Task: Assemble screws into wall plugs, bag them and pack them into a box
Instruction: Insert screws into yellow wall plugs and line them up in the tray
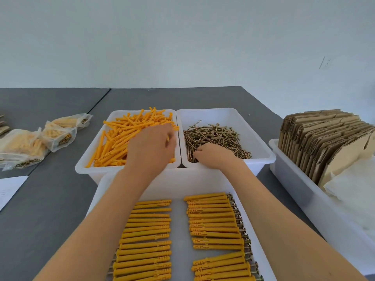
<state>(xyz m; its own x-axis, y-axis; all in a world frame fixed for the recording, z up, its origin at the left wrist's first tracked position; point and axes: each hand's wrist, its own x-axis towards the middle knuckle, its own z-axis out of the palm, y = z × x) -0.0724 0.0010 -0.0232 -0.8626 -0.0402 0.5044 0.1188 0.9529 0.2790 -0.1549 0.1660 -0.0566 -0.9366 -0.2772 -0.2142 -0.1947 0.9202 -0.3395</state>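
Head view: left hand [151, 148] reaches into the left bin [89, 159] of loose plugs [121, 136], fingers curled over the heap with a plug pinched between them. Right hand [211, 155] rests on the screws [215, 134] in the adjoining bin [261, 151], fingers curled into the pile; whether it grips a screw cannot be told. Near tray [101, 191] holds two rows of assembled plugs [215, 222]. Filled bags [40, 138] lie left on the grey surface [50, 199]. Flat cartons [324, 136] stand in a bin at right.
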